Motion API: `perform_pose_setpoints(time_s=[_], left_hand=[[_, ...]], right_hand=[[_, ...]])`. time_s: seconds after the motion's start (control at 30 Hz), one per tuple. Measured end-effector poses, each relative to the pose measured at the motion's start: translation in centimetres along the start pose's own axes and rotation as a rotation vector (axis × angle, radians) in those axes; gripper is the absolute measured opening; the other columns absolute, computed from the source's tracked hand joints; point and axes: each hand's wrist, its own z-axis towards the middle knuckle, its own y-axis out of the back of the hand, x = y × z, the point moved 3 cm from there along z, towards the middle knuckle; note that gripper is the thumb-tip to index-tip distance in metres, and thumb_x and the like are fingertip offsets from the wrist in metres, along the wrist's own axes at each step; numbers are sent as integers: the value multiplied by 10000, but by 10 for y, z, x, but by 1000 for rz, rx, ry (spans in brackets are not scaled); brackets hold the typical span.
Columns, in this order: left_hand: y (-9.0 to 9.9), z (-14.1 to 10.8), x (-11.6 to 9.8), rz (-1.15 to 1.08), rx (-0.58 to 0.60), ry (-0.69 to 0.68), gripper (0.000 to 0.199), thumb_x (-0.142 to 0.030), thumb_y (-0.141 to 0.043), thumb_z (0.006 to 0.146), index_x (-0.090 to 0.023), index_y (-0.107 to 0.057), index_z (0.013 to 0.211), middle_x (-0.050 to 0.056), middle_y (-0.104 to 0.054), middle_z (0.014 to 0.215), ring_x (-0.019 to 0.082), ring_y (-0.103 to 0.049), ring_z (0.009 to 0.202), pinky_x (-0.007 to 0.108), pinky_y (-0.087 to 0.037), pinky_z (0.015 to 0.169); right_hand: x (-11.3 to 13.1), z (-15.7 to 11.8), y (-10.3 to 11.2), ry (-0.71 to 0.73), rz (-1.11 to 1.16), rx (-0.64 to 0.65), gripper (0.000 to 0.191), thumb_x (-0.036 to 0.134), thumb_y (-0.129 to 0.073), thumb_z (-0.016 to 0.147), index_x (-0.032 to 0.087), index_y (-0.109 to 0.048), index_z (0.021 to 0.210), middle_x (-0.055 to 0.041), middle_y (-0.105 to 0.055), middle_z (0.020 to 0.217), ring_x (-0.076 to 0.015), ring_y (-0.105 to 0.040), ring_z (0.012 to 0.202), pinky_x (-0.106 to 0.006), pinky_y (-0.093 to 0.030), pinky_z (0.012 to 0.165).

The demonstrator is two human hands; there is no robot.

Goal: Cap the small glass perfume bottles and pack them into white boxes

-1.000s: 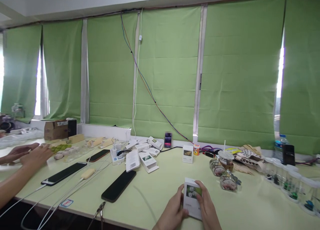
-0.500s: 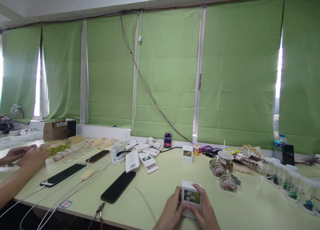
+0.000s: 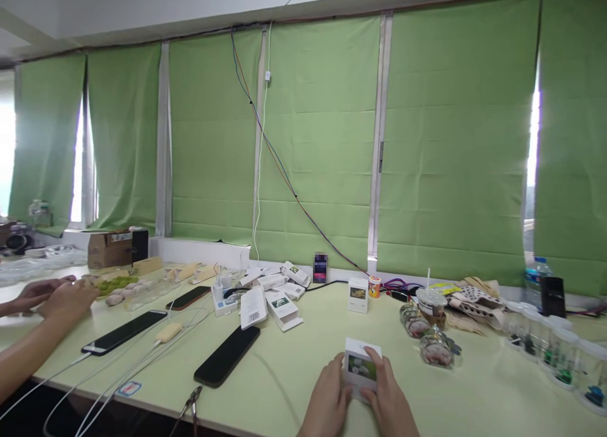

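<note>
A small white box with a flower picture on its front is held upright near the table's front edge. My left hand grips its left side, fingers wrapped behind it. On the right side, my right hand has a finger over the top edge and the thumb low on the front. Farther back stands a similar white box, upright. To the left lies a heap of flat or opened white boxes, one showing a barcode.
A black phone lies left of my hands, with cables and a yellow power bank beyond. Clear packages and lidded jars stand right. A co-worker's hands work at far left.
My thumbs have moved apart and lower on the box front, and the box has tilted slightly. The whole view has shifted a little.
</note>
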Motion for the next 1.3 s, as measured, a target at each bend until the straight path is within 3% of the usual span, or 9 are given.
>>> perform_pose_setpoints(time_s=[0.17, 0.27, 0.53, 0.77, 0.9, 1.03, 1.13, 1.3], left_hand=[[-7, -4, 0, 259, 47, 41, 466, -144, -449, 756, -110, -524, 1214, 132, -554, 1246, 257, -475, 1166, 362, -344, 1039], [-12, -6, -2, 386, 68, 33, 418, -159, -397, 809, -105, -561, 1189, 135, -541, 1280, 267, -456, 1199, 371, -332, 1058], [-19, 0, 0, 513, 159, -31, 415, -180, -338, 849, -105, -574, 1182, 145, -554, 1274, 286, -455, 1210, 392, -307, 1079], [-23, 26, 25, 443, 336, -22, 669, -504, -442, 820, -133, -374, 1373, 174, -249, 1495, 346, -190, 1378, 498, -151, 1125], [-11, 69, 53, 462, 187, 30, 665, -530, -350, 859, -156, -310, 1408, 137, -132, 1534, 286, -62, 1413, 474, -76, 1141], [-1, 129, 86, 605, -61, 154, 651, -490, -352, 866, -149, -293, 1417, 148, -85, 1536, 306, -18, 1411, 538, -39, 1119], [1, 171, 105, 711, -221, 144, 617, -484, -371, 866, -148, -367, 1384, 162, -135, 1527, 327, -43, 1407, 575, -42, 1101], [4, 228, 131, 799, -340, 125, 559, -466, -431, 851, -159, -470, 1317, 164, -250, 1498, 336, -125, 1398, 583, -68, 1093]], right_hand=[[-1, 30, 10, -29, -238, 115, 654, 48, -415, 734, 310, -317, 1325, -41, -529, 1081, -194, -645, 815, -247, -455, 599], [-4, 50, 13, -51, -332, 130, 625, 79, -438, 759, 276, -299, 1335, -56, -521, 1090, -210, -643, 830, -249, -436, 571], [-24, 87, -12, 26, -339, -43, 624, 92, -421, 793, 285, -246, 1360, -64, -506, 1087, -239, -553, 1020, -305, -485, 723], [-53, 122, -27, 55, -527, -192, 567, 187, -527, 811, 307, -347, 1335, -89, -453, 1126, -271, -547, 988, -351, -484, 739], [-63, 137, -36, 65, -583, -232, 544, 217, -524, 825, 299, -357, 1336, -111, -403, 1201, -277, -539, 1009, -349, -485, 726], [-67, 148, -43, 100, -626, -270, 563, 177, -503, 822, 304, -342, 1346, -112, -421, 1191, -267, -538, 1012, -351, -481, 751], [-69, 152, -44, 139, -664, -308, 634, 125, -468, 817, 313, -274, 1391, -119, -440, 1163, -269, -552, 967, -368, -480, 738], [-71, 151, -51, 232, -635, -366, 752, 0, -336, 794, 350, -161, 1436, -129, -477, 1099, -258, -566, 882, -400, -486, 723]])
